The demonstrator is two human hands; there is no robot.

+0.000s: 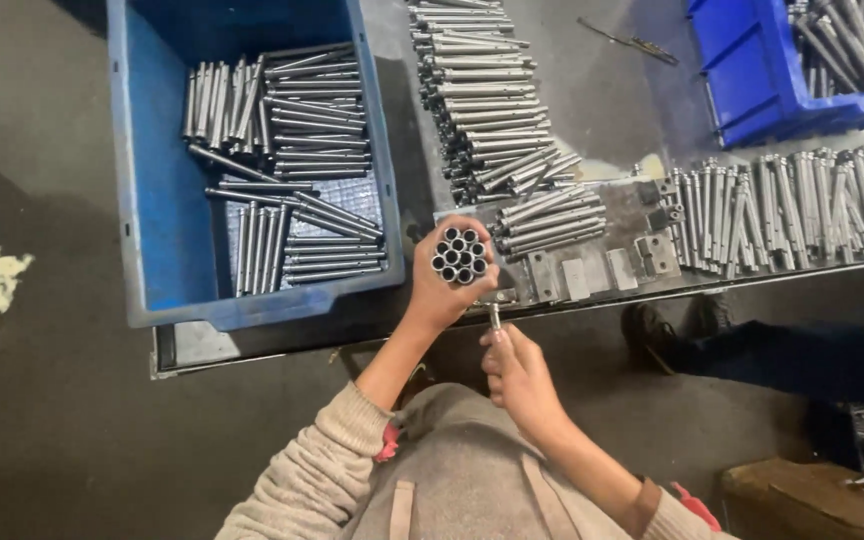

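Dark, scuffed workshop flooring fills the left and bottom of the frame, with a grey metal workbench (612, 110) running across the upper half. On its left end sits a large blue plastic bin (157, 200), its floor lined with rows of short steel tubes (297, 120). At upper centre, a long stack of the same tubes (477, 90) runs down the bench, ending in a looser heap (552, 220) just right of the hands. Along the bench's right edge lies a wide row of longer rods (802, 205), and a second blue bin (752, 75) of tubes occupies the upper right corner. Small flat metal plates (592, 272) lie along the bench's near edge.

At centre frame, the person's left hand (442, 285) is wrapped tightly around a bundle of tubes (460, 255), held end-on to the camera so the open bores show, right over the bench edge between the large bin and the loose heap. Just below and slightly right, the right hand (517, 375) pinches a single tube (495, 316) upright between its fingertips, its top close under the bundle. Knitted beige sleeves (312, 470) frame the bottom edge.
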